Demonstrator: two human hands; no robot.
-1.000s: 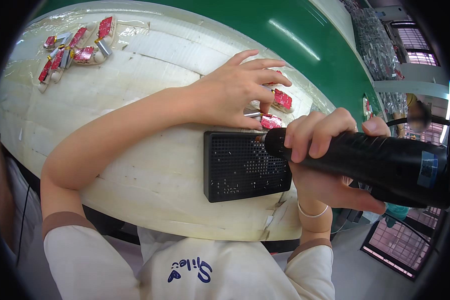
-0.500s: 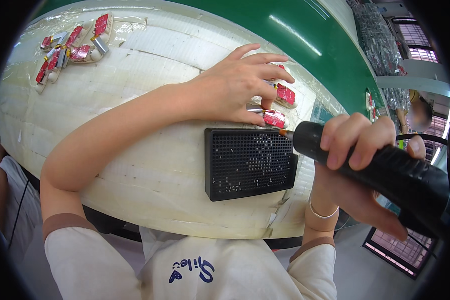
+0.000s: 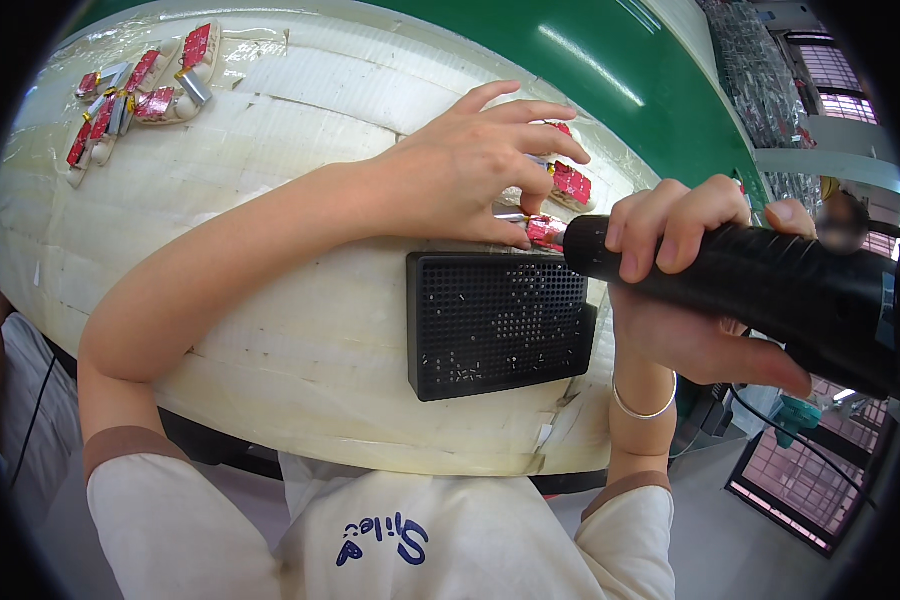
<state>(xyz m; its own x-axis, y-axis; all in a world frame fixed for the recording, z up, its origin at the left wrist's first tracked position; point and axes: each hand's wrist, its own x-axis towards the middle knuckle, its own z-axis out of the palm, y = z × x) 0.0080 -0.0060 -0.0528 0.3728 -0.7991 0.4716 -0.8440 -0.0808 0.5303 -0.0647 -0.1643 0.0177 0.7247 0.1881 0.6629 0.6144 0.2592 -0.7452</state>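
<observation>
My right hand (image 3: pixel 670 335) is wrapped round a black electric screwdriver (image 3: pixel 795 290). The driver is tilted, its front end meeting a small red circuit board (image 3: pixel 544 231). That board belongs to a small assembly with a silvery battery. My left hand (image 3: pixel 470 180) steadies this assembly between thumb and index finger, the other fingers spread. Just behind it lies another red-board piece (image 3: pixel 572 184). Close below, a black screw tray (image 3: pixel 417 330) has rows of holes, with small screws standing in some and others lying loose. The screwdriver's tip is hidden from clear view at the board.
Several red-board pieces (image 3: pixel 153 104) with silvery batteries lie at the far left of the pale, tape-covered worktop (image 3: pixel 280 310). A green surface (image 3: pixel 530 55) runs along the back. Another person's white clothing (image 3: pixel 35 390) shows at the left edge.
My right hand has moved the screwdriver up and slightly left, bringing its front end onto the red board. My left hand keeps its place. The tray looks nearly unmoved.
</observation>
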